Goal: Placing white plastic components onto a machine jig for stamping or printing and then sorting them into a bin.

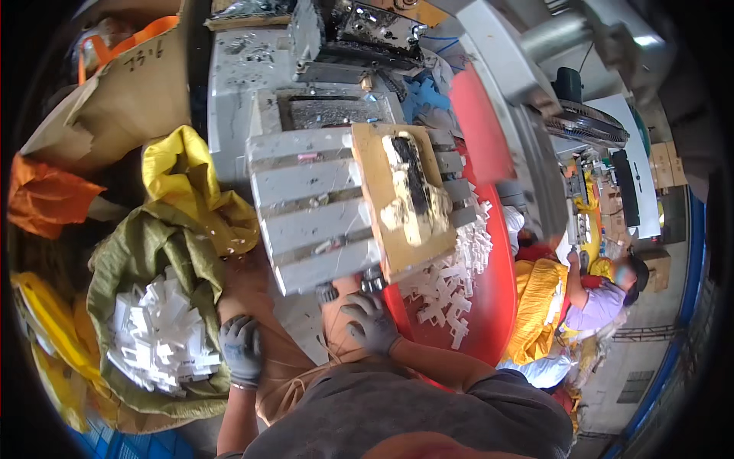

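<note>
My left hand [242, 350], in a grey glove, lies on my left thigh next to an olive woven sack, holding nothing. On the other thigh rests my right hand [370, 324], also gloved, its fingers apart and nothing in them. White plastic pieces [162, 336] fill the olive sack [202, 264]. Ahead of my knees stands a grey slatted surface [306, 203]. A brown board [367, 164] lies across its right part, bearing a cream-coloured mass with a black strip [409, 172]. Neither hand touches the board.
More white pieces [459, 287] lie in a red tray [497, 321] at the right. Behind the slats stands a dirty grey machine [352, 38]. A cardboard box [145, 92] and yellow sack [187, 176] are at the left. A person [600, 298] works beyond an orange sack [535, 306].
</note>
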